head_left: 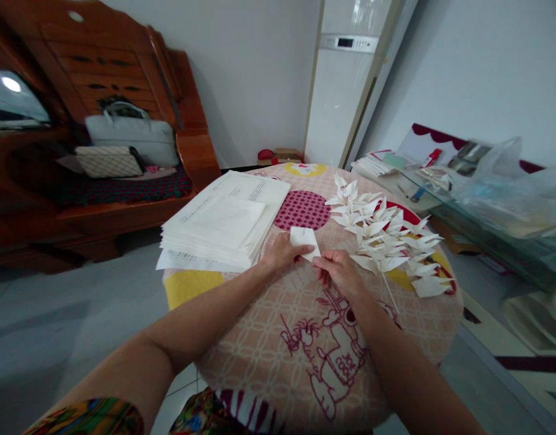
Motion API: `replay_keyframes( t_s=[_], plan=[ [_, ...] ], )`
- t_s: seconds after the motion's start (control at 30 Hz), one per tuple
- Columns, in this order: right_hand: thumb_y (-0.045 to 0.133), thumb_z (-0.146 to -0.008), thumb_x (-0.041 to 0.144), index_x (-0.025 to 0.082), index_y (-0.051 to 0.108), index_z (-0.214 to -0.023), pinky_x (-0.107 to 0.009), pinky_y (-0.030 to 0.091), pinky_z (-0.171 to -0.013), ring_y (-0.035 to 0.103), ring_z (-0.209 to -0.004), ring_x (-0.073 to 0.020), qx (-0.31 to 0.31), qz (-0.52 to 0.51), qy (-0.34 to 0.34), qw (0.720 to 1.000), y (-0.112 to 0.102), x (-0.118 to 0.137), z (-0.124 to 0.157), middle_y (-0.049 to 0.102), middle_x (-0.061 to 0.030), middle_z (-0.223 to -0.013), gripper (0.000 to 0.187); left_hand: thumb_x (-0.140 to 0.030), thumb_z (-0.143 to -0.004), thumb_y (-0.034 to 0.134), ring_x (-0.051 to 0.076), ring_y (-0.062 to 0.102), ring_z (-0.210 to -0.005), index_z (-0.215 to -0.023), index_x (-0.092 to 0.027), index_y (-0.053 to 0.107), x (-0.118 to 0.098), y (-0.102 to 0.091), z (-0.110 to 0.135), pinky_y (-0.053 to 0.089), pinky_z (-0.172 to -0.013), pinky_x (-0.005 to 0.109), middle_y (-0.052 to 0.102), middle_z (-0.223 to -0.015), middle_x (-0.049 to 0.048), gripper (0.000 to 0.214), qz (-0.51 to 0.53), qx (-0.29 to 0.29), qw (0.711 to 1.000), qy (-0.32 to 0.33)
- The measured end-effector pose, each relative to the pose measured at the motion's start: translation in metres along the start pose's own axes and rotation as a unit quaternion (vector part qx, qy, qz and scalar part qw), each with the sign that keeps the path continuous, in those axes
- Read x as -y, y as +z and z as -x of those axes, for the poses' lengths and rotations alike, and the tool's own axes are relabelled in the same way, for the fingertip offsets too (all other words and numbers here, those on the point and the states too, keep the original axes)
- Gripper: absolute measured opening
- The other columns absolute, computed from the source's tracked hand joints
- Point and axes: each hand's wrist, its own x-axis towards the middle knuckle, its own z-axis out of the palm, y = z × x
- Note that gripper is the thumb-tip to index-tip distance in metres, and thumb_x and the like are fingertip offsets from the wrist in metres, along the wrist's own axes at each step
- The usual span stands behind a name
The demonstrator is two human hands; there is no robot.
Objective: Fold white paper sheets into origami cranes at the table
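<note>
Between my hands is a small folded piece of white paper [302, 237], held above the round table. My left hand [284, 251] grips its left side, the thumb lying across its face. At its lower right corner, my right hand [336, 266] pinches the paper between thumb and fingers. To the right lies a cluster of several folded paper cranes [382, 226] with pointed wings. On the left rests a thick stack of printed white sheets [214, 220], with a smaller blank sheet [230, 222] on top.
A patterned pink cloth [260, 338] covers the round table. A glass-topped table [481, 223] with plastic bags [509, 181] and papers stands at the right. A wooden bench [101, 211] with a pale handbag [155, 139] is at the left, a white upright appliance [336, 96] at the back.
</note>
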Motion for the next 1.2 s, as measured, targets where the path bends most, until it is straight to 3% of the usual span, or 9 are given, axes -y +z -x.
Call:
replay_keyframes(
  t_s=[0.43, 0.57, 0.7, 0.83, 0.97, 1.2],
  plan=[
    [0.069, -0.070, 0.045, 0.018, 0.063, -0.064, -0.018, 0.028, -0.029, 0.041, -0.029, -0.0074, 0.030, 0.014, 0.024, 0.999, -0.009, -0.001, 0.004, 0.054, 0.0051, -0.041, 0.029, -0.051, -0.064, 0.082, 0.008, 0.046, -0.042, -0.064, -0.012, 0.064, -0.003, 0.000, 0.008, 0.031, -0.040, 0.021, 0.059, -0.053, 0.0013, 0.043, 0.106, -0.015, 0.994, -0.006],
    [0.068, -0.073, 0.046, 0.018, 0.066, -0.067, -0.018, 0.027, -0.030, 0.039, -0.029, -0.0074, 0.033, 0.006, 0.010, 0.999, -0.008, -0.003, 0.005, 0.054, 0.0054, -0.040, 0.029, -0.047, -0.063, 0.082, 0.008, 0.047, -0.041, -0.064, -0.012, 0.064, -0.007, 0.000, 0.010, 0.032, -0.040, 0.021, 0.060, -0.052, 0.0012, 0.039, 0.120, -0.016, 0.993, -0.003],
    [0.069, -0.072, 0.048, 0.017, 0.066, -0.064, -0.018, 0.027, -0.029, 0.039, -0.028, -0.0074, 0.055, 0.013, 0.018, 0.998, -0.007, -0.004, 0.006, 0.054, 0.0044, -0.039, 0.032, -0.036, -0.060, 0.084, 0.012, 0.057, -0.049, -0.069, -0.011, 0.069, -0.007, -0.003, 0.010, 0.041, -0.048, 0.022, 0.067, -0.061, 0.0042, 0.031, 0.153, -0.018, 0.988, -0.017],
    [0.070, -0.071, 0.050, 0.017, 0.065, -0.064, -0.018, 0.027, -0.029, 0.040, -0.028, -0.0077, 0.066, 0.020, 0.030, 0.997, -0.006, -0.004, 0.007, 0.053, 0.0043, -0.039, 0.034, -0.037, -0.059, 0.086, 0.011, 0.054, -0.046, -0.070, -0.011, 0.069, -0.005, -0.007, 0.007, 0.037, -0.045, 0.022, 0.065, -0.057, 0.0022, 0.033, 0.129, -0.041, 0.991, -0.010],
    [0.068, -0.072, 0.051, 0.018, 0.065, -0.067, -0.019, 0.031, -0.030, 0.040, -0.029, -0.0080, 0.034, -0.005, 0.012, 0.999, -0.006, -0.005, 0.005, 0.054, 0.0051, -0.041, 0.034, -0.043, -0.062, 0.084, 0.011, 0.055, -0.049, -0.074, -0.011, 0.070, -0.004, -0.012, 0.005, 0.038, -0.047, 0.022, 0.067, -0.062, 0.0038, 0.038, 0.113, -0.021, 0.993, -0.021],
    [0.071, -0.071, 0.054, 0.020, 0.057, -0.062, -0.020, 0.037, -0.032, 0.049, -0.036, -0.0099, -0.059, -0.040, -0.027, 0.997, -0.010, -0.008, 0.001, 0.059, 0.0024, -0.049, 0.037, -0.043, -0.060, 0.086, 0.008, 0.049, -0.047, -0.061, -0.013, 0.061, -0.011, -0.013, 0.008, 0.034, -0.047, 0.020, 0.059, -0.055, -0.0008, 0.039, 0.138, -0.006, 0.990, -0.026]
  ],
)
